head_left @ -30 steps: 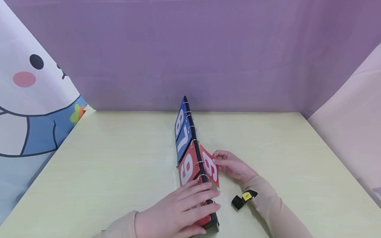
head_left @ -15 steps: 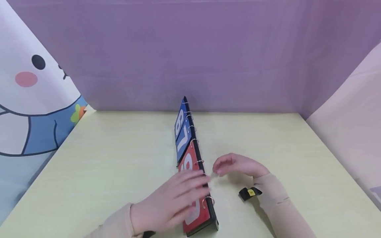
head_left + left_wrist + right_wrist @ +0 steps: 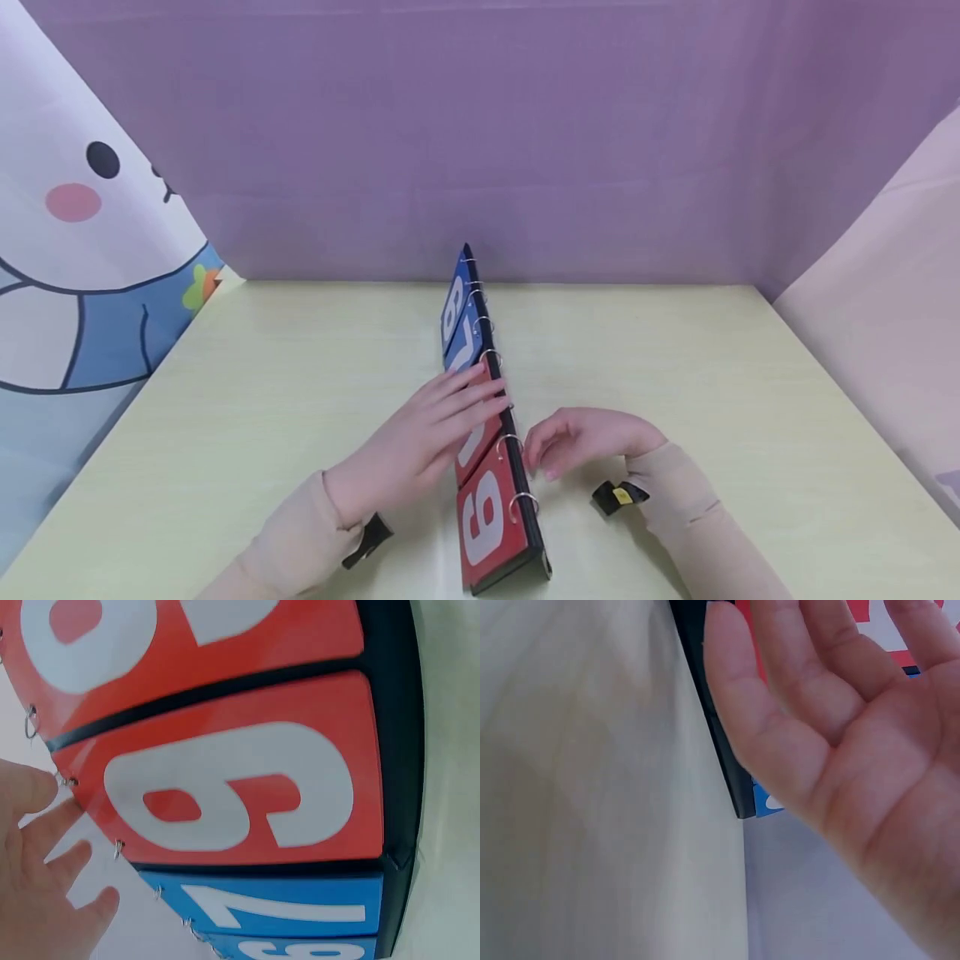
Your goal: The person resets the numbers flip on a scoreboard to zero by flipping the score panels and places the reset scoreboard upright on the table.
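Note:
A flip scoreboard (image 3: 533, 527) stands tent-like on the table, its black spine running away from me. Two red number cards hang on its left face, the nearer red card (image 3: 504, 546) showing a white 9. Beyond them hang two blue cards (image 3: 450, 318). My left hand (image 3: 397, 458) lies over the farther red card, fingers straight and reaching to the ringed top edge. In the left wrist view, the fingertips are beside the metal rings (image 3: 118, 849). My right hand (image 3: 592, 437) is at the right side, fingers loosely bent near the rings, with no card visible in it.
A pale wooden table (image 3: 247, 433) surrounds the scoreboard. Behind it hangs a purple cloth (image 3: 570, 142), and a cartoon-printed cloth (image 3: 112, 333) is on the left. Black straps (image 3: 620, 497) hang by both wrists.
My right hand has let go of the red card it pinched on the right side; that card no longer shows there. The left hand has moved forward along the scoreboard, uncovering the near card.

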### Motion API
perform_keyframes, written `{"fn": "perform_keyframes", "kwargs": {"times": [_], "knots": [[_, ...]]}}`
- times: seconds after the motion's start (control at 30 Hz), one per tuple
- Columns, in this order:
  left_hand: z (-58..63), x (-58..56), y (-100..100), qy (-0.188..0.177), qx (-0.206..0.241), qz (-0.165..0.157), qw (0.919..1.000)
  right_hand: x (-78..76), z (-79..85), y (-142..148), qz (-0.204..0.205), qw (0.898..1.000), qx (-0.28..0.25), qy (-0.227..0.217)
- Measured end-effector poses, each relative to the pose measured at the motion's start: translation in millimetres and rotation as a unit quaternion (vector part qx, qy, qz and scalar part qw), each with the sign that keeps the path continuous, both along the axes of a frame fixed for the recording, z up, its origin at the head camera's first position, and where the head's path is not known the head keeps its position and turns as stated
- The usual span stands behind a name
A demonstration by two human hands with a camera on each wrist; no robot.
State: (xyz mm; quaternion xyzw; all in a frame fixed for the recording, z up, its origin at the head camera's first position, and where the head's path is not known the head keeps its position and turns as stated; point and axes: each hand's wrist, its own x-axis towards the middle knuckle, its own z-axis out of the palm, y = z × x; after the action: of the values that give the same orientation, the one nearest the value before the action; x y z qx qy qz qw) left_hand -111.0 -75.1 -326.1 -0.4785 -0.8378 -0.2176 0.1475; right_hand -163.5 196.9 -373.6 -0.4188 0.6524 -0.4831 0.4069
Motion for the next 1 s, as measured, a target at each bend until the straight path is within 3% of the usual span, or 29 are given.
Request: {"fn": "perform_keyframes", "kwargs": {"times": [0.13,0.33,0.57,0.77,0.83,0.9,0.97,1.0], "knots": [[0.9,-2.7,-2.9,-0.007,-0.006,-0.011,0.9999,-0.5,0.2,0.7,0.014,1.0,-0.005,0.016],[-1.3,-8.2,-5.1,-0.009,-0.003,-0.041,0.9991,-1.2,6.9,10.6,0.026,1.0,0.008,0.0],[-5.8,-12.3,-6.9,-0.065,0.011,-0.042,0.9969,-0.3,27.0,39.7,-0.007,0.999,-0.004,0.049],[-9.1,-16.1,-6.9,-0.038,0.023,-0.049,0.9978,3.1,51.1,71.7,-0.033,0.995,-0.069,0.065],[-9.5,-17.5,-6.5,-0.036,0.028,-0.043,0.998,4.3,55.3,79.5,-0.027,0.991,-0.128,0.042],[-9.7,-19.7,-6.0,-0.038,0.033,-0.035,0.9981,6.6,56.7,83.7,-0.016,0.98,-0.2,0.008],[-9.9,-22.8,-5.5,-0.044,0.038,-0.024,0.998,15.1,58.0,82.8,-0.016,0.96,-0.264,-0.094],[-10.2,-24.8,-5.3,-0.046,0.04,-0.021,0.9979,20.0,58.8,81.2,-0.023,0.945,-0.288,-0.152]]}}
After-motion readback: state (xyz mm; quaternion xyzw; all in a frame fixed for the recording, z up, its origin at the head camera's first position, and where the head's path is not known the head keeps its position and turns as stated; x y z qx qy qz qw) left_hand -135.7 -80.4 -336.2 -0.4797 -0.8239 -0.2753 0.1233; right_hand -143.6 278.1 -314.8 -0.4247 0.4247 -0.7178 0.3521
